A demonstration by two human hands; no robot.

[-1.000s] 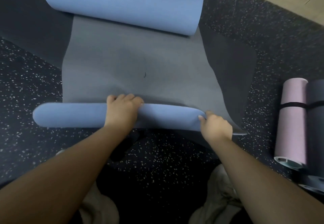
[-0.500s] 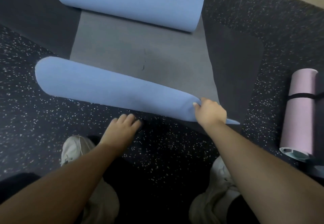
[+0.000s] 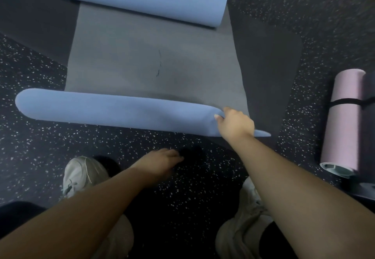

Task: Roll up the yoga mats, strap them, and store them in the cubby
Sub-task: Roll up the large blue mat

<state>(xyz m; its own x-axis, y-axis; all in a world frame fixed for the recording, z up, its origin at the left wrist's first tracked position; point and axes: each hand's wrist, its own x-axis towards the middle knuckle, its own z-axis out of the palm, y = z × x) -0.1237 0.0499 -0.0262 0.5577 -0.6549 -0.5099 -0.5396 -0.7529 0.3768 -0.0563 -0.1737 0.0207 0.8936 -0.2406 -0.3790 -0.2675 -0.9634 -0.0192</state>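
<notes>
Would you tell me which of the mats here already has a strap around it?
The pink mat on the right, rolled tight with a black strap across it. The blue mat, pinched by the right hand, is only partly rolled and unstrapped.

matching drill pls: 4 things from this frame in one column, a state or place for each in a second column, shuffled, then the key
Things
1. blue mat
2. pink mat
3. left hand
4. right hand

States or places
A. rolled, black strap around it
B. off the mat, above the speckled floor
C. near end folded over, far end curled, middle flat
D. grips the blue mat's near right corner

Pairs: 1-C, 2-A, 3-B, 4-D
</notes>
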